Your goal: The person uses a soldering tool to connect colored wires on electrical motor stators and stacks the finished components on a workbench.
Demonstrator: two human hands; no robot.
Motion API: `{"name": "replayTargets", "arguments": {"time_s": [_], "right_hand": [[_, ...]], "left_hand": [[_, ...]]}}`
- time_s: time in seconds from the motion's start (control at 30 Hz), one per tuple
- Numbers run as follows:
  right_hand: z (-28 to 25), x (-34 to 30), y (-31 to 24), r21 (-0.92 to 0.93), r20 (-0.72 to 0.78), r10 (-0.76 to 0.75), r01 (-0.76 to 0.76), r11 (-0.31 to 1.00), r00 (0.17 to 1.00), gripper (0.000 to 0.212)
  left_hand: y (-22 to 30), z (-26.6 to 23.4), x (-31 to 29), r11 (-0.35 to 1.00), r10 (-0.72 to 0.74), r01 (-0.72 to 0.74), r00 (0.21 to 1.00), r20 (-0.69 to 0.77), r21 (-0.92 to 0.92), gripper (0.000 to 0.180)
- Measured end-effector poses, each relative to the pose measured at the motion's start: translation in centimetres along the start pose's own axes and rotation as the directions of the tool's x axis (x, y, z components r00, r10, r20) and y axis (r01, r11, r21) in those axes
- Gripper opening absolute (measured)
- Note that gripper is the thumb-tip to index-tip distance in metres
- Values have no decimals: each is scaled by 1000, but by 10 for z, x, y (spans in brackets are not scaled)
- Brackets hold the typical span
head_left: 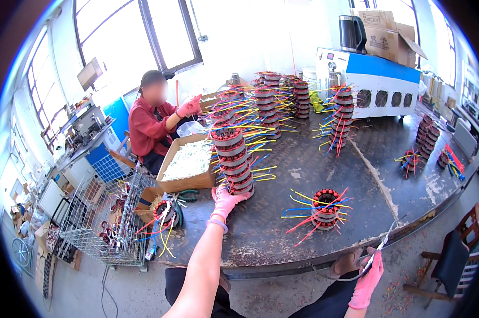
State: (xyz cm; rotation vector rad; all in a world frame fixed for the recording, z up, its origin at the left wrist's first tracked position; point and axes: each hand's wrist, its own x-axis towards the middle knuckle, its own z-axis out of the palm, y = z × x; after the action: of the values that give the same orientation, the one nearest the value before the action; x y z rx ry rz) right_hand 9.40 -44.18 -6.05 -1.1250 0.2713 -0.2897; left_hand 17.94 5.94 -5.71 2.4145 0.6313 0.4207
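Note:
My left hand [228,204], in a pink glove, is wrapped against the foot of a tall stack of wound motor stators [234,159]. Red, yellow and blue lead wires stick out from the stack, which leans slightly. In my right hand [368,278], also gloved in pink, is a slim corded tool [382,243] with a thin pointed tip, like a soldering iron. That hand is low at the right, by the table's front edge. Between my hands a single stator [326,208] sits on the dark table [282,233], its wires spread out. Another stator [165,213] is left of my left hand.
More stator stacks [341,119] stand farther back. A carton of white pieces [189,161] lies at the left, beside a wire cage [104,222]. A seated co-worker [152,124] is beyond it. A blue-and-white machine [377,85] stands behind, a chair [454,259] at right.

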Motion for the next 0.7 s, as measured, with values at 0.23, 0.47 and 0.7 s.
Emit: {"name": "replayTargets", "arguments": {"time_s": [0.23,0.47,0.7], "right_hand": [[-5,0,1,4,-6,-10,10,1000,1000,40],[3,-4,3,15,21,10,-11,1000,1000,39],[-2,-4,3,-10,22,11,-10,1000,1000,40]], "left_hand": [[23,-10,-30,1000,9,-11,987,160,10,115],[-7,0,-36,985,161,-162,987,-25,-55,100],[18,-7,-44,990,57,-48,996,69,-129,109]]}}
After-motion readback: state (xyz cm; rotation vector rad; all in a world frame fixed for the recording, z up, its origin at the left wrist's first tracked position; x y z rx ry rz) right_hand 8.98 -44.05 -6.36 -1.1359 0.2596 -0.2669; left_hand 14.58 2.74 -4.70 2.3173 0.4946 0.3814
